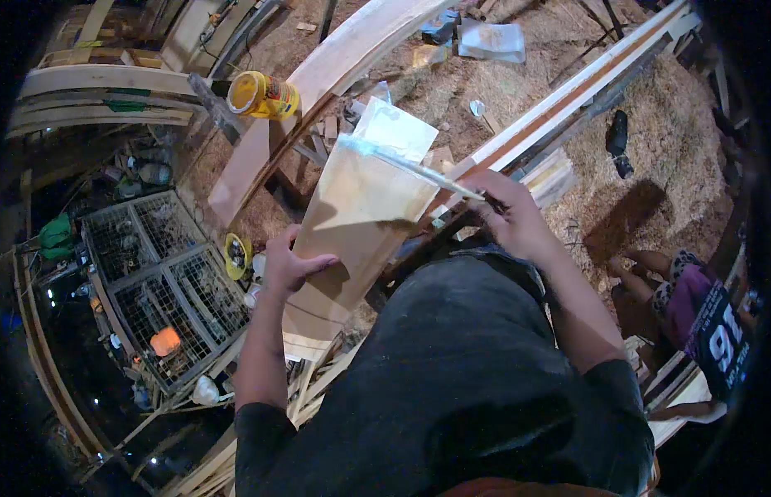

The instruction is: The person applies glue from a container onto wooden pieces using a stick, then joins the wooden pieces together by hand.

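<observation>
A wide pale wooden board [365,195] lies tilted across the middle of the view, in front of my body. My left hand [290,263] grips its left edge, with the thumb laid over the top face. In my right hand [511,214] is a long, thin, pale stick-like tool [439,180], pinched at its near end. The tool reaches along the far end of the board, where a bright bluish-white patch [358,145] shows. Its exact kind cannot be made out. Just beyond that end sits a white flat sheet [398,130].
A yellow tub [261,95] stands by a long plank [319,74]. Another long beam [568,91] runs toward the upper right. Wire-mesh frames [166,282] and a small yellow bowl [236,255] are at left. Another person [692,323] is at lower right. Shavings [584,207] cover the ground.
</observation>
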A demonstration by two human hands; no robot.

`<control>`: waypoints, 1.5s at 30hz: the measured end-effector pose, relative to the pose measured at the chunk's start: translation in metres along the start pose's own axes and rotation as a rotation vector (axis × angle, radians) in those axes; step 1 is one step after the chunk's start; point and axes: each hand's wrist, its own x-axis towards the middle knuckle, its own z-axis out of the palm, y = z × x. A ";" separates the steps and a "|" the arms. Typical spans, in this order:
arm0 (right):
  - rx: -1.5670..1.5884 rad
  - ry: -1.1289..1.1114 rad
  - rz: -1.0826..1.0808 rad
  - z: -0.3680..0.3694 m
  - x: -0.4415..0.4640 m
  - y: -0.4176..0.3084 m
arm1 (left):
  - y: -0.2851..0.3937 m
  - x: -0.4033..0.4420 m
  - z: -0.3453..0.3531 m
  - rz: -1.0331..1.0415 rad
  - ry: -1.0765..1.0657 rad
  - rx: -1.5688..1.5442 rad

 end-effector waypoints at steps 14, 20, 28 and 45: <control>0.066 0.022 0.201 0.008 0.011 -0.006 | 0.013 -0.004 0.001 -0.065 -0.013 0.029; 0.101 0.025 0.059 0.008 0.007 -0.002 | 0.018 -0.004 0.000 -0.034 -0.021 0.007; -0.030 0.142 -0.033 0.008 -0.033 0.018 | 0.005 -0.002 0.003 -0.063 -0.036 -0.060; 0.020 0.111 0.073 -0.011 -0.054 0.046 | 0.016 -0.001 0.001 -0.105 -0.053 0.006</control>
